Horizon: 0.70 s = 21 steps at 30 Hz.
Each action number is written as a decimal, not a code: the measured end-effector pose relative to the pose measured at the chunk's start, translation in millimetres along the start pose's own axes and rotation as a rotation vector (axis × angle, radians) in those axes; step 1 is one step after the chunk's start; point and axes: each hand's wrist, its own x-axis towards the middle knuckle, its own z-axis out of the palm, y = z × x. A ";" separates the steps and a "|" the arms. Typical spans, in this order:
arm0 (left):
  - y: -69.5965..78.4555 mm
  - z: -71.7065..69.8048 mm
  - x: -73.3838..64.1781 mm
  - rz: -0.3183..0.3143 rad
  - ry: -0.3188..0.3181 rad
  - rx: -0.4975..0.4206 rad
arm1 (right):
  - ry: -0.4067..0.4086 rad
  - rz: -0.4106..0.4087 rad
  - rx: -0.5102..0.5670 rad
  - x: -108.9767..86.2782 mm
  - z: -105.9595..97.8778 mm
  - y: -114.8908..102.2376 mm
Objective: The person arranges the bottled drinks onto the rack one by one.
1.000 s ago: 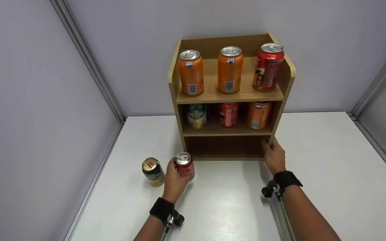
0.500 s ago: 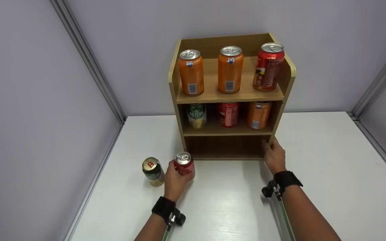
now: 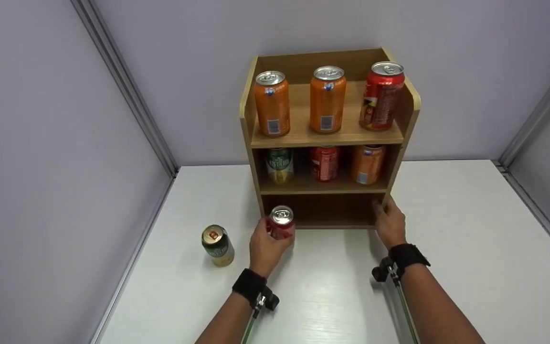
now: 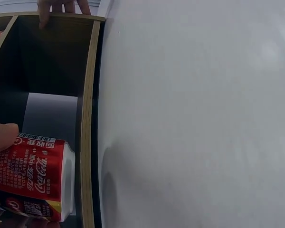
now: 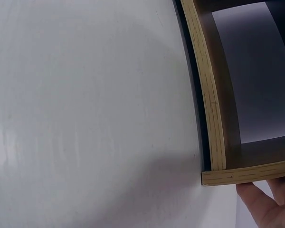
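Note:
My left hand [image 3: 266,248] grips a red Coca-Cola can [image 3: 283,231] upright at the front left of a wooden shelf's bottom compartment. In the left wrist view the Coca-Cola can [image 4: 35,178] overlaps the compartment opening, with the thumb [image 4: 2,137] on its side. At the lower right of the wooden shelf [image 3: 322,192], my right hand [image 3: 391,227] holds the side panel, a digit over its inner face. The right wrist view has fingers [image 5: 256,202] against the outside of that panel.
A green-and-gold can [image 3: 218,246] stands on the white table [image 3: 170,306] to the left. Two orange cans [image 3: 327,102] and a red can [image 3: 381,98] fill the top shelf; a green can [image 3: 280,165], red can [image 3: 325,163] and orange can [image 3: 368,165] stand on the middle one.
My left hand has carried the Coca-Cola can right and forward, from beside the green-and-gold can to the shelf's bottom opening. My right hand has stayed on the side panel.

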 end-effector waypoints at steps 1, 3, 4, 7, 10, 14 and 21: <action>2.4 2.2 1.5 -0.003 -0.006 -0.004 | -0.003 0.001 0.002 -0.4 0.1 -0.1; 6.5 6.3 5.1 -0.016 -0.018 -0.006 | -0.007 0.002 0.007 -1.1 0.0 -0.4; 8.2 8.5 7.1 -0.021 -0.020 -0.011 | -0.008 0.002 0.010 -1.2 -0.1 -0.5; 11.9 15.2 14.3 -0.034 -0.013 -0.020 | -0.010 -0.006 0.021 -0.2 -1.0 -0.7; 15.3 21.3 21.3 -0.034 -0.004 -0.018 | -0.013 -0.021 0.016 1.4 -2.4 -1.0; 18.2 27.6 26.8 -0.024 -0.002 -0.007 | -0.011 -0.026 0.003 1.8 -3.3 0.1; 19.5 33.2 32.7 -0.013 0.013 -0.013 | -0.012 -0.029 -0.003 0.3 -3.0 2.2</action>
